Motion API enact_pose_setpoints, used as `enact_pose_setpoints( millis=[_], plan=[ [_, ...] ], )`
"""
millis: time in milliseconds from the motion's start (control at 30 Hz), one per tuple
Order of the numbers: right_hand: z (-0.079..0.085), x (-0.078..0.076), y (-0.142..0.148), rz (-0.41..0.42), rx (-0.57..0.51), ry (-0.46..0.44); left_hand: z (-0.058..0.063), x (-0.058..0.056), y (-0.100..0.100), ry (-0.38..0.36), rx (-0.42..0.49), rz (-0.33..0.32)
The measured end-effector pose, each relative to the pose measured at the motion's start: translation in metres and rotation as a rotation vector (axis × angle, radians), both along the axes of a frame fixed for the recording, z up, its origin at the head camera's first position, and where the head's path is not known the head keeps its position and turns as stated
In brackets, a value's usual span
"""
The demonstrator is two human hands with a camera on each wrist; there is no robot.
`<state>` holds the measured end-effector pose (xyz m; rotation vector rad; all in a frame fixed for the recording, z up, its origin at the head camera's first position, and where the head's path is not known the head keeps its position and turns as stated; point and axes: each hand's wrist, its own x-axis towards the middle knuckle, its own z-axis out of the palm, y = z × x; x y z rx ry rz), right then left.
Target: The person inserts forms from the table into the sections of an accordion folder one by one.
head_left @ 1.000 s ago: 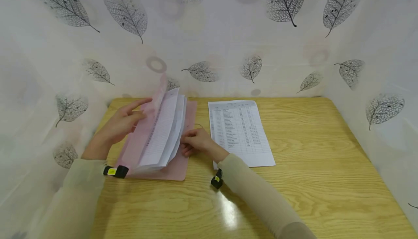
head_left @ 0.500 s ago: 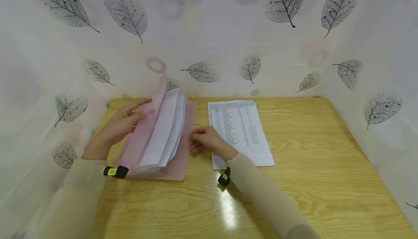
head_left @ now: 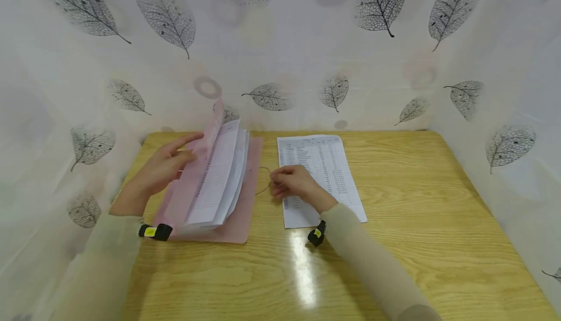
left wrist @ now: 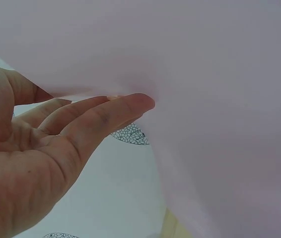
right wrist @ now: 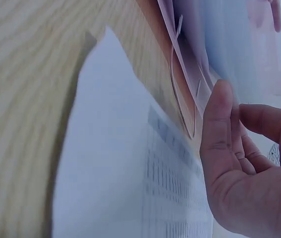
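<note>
A pink folder (head_left: 238,223) lies at the table's left with its front cover raised and several printed white sheets (head_left: 217,170) fanned inside. My left hand (head_left: 158,170) holds that cover, thumb and fingers at its edge; in the left wrist view the pink cover (left wrist: 225,99) fills much of the picture beside the thumb. A thin cord loop (head_left: 265,190) sticks out from the folder's right edge. Just right of the loop is my right hand (head_left: 295,182), over a printed sheet (head_left: 326,209). Its fingers are loosely bent with nothing seen between them; in the right wrist view the loop (right wrist: 174,82) looks apart from them.
The wooden table (head_left: 407,204) carries the folder at left and the single sheet near the middle. A white curtain (head_left: 280,43) with leaf prints surrounds the table's back and sides.
My right hand has moved right, away from the folder's papers and past the cord loop, which now shows more fully. The left hand and raised cover have stayed put.
</note>
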<state>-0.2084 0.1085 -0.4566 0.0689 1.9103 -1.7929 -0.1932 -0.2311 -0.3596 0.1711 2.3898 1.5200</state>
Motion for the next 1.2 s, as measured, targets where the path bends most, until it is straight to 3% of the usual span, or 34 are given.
enact_pose_setpoints(
  millis=[367, 767, 900, 1200],
  plan=[
    [0.002, -0.026, 0.057, -0.101, 0.042, -0.053, 0.002, 0.001, 0.000, 0.007, -0.030, 0.015],
    [0.003, -0.060, 0.122, -0.193, 0.108, -0.086, 0.000, 0.001, 0.001, 0.011, 0.003, -0.003],
    [-0.001, -0.067, 0.136, -0.242, 0.097, -0.105, -0.001, 0.000, 0.001, 0.013, 0.006, -0.015],
    [-0.004, -0.083, 0.155, -0.267, 0.123, -0.084, -0.001, -0.001, 0.000, 0.017, 0.006, -0.002]
  ],
)
